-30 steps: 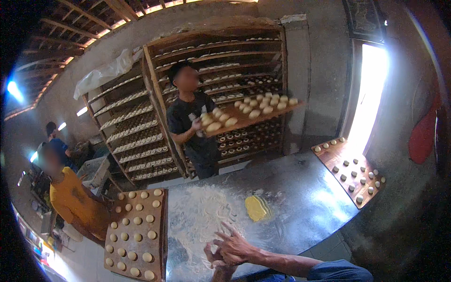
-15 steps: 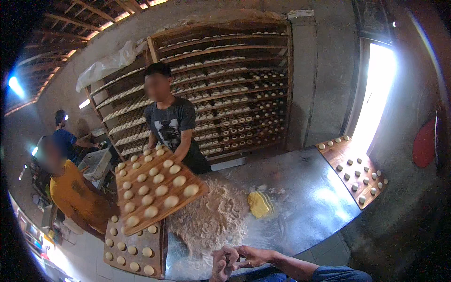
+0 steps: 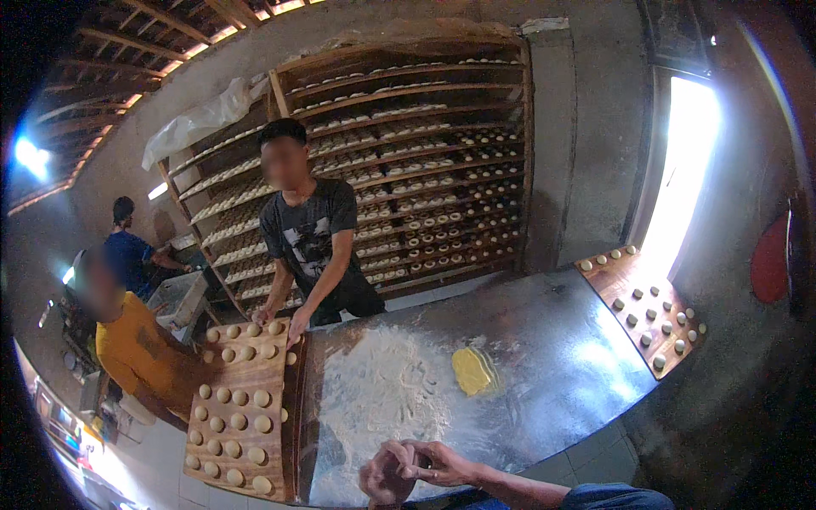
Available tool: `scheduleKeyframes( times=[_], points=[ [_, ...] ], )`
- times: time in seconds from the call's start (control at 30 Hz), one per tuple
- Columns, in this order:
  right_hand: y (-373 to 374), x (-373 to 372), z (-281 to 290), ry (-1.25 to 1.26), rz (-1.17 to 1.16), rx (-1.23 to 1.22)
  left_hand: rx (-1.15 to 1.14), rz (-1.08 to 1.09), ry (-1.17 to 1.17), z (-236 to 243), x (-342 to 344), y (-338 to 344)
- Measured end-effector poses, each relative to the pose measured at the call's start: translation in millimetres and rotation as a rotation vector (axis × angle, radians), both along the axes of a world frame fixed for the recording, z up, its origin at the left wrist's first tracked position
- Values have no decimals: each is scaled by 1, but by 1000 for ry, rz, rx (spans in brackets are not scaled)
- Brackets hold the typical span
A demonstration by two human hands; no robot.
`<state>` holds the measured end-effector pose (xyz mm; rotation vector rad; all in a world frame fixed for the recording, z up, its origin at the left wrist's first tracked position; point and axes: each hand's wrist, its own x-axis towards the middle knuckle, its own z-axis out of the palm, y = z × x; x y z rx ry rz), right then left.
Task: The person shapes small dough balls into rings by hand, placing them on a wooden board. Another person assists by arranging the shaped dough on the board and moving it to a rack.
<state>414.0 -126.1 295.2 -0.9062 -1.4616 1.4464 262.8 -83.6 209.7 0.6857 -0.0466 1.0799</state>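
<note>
My left hand [image 3: 387,478] and my right hand [image 3: 440,464] are pressed together just over the near edge of the metal-topped table [image 3: 552,357]. The left hand's fingers are curled, and the right hand's fingers close against them. Anything between them is hidden. Beyond my hands a wide patch of flour [image 3: 378,382] coats the tabletop. A flattened yellow lump [image 3: 474,371], perhaps butter or margarine, lies to the right of the flour.
At left, a wooden board [image 3: 246,371] of dough balls lies over another board, steadied by a person in a dark T-shirt [image 3: 319,217]. Another dough board [image 3: 633,282] sits at the table's right end. Behind stands a loaded rack [image 3: 523,170]; a person in yellow [image 3: 140,340] stands left.
The person in the dark T-shirt has lowered the tilted board of dough balls onto the board at left. My hands have shifted slightly left, still together.
</note>
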Motion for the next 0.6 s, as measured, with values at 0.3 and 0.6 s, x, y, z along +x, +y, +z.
scheduleKeyframes(
  times=[0.3, 0.6],
  points=[
    [-3, 1, -19, 205, -19, -9, 58, 144, 293, 83, 23, -25],
    [-12, 0, 1, 230, -13, -67, 33, 316, 344, 82, 21, -27]
  ],
)
